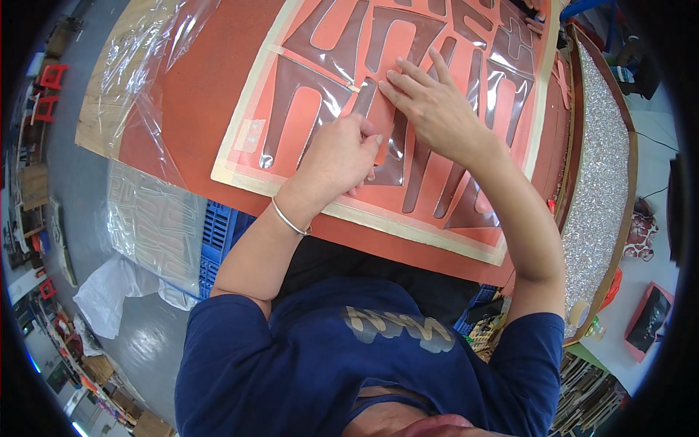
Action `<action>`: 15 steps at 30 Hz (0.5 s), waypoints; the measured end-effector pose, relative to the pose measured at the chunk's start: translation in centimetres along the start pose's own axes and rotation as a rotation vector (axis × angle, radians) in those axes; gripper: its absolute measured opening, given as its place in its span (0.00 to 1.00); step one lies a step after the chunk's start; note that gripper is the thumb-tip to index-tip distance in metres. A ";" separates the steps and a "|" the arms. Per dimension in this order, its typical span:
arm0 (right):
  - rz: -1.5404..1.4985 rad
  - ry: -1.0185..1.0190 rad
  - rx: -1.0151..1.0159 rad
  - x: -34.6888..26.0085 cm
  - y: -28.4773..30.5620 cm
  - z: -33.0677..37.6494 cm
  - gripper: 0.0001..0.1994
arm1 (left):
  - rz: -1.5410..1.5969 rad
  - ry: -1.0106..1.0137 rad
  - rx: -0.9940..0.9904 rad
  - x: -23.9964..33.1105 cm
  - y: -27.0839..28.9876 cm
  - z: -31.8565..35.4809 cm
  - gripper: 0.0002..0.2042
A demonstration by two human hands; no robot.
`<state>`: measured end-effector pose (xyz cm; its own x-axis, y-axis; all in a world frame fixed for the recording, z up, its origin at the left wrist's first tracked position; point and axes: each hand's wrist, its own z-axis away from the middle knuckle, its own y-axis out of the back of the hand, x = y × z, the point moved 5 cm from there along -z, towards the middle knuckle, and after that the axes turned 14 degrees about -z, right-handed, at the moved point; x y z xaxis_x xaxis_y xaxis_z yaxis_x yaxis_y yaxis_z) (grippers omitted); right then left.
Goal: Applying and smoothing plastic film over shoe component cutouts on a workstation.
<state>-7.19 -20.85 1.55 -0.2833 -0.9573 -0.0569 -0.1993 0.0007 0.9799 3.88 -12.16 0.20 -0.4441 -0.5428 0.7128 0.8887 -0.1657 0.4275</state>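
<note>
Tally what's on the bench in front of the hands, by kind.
Orange sheet with brown cut-out shapes: 1
Clear plastic film: 1
Orange table mat: 1
Left hand, pinching a brown strip: 1
Right hand, pressing flat on the sheet: 1
Total: 5

Left hand point(341, 154) pinching, right hand point(435, 109) flat

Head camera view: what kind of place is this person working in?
Probably a small workshop or factory floor. The hands work on a large orange sheet of cut-out shapes under clear film; a blue plastic crate sits below, and stacked goods line the floor's edges.
</note>
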 end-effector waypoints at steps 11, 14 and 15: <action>-0.169 -0.235 0.041 0.3 -1.1 -0.5 0.16 | -0.780 -0.889 0.458 2.4 -3.5 7.3 0.21; -0.482 -0.365 0.187 3.0 2.2 0.8 0.18 | -1.005 -0.819 0.398 -0.3 -4.7 6.4 0.26; -0.681 -0.467 0.363 4.3 3.7 1.9 0.20 | -1.036 -0.803 0.393 -0.6 -4.9 6.5 0.27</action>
<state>-10.98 -24.43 4.55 -0.3318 -0.5689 -0.7525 -0.7247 -0.3569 0.5894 -1.01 -5.71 1.29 -0.9429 0.3308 0.0391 0.0817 0.1156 0.9899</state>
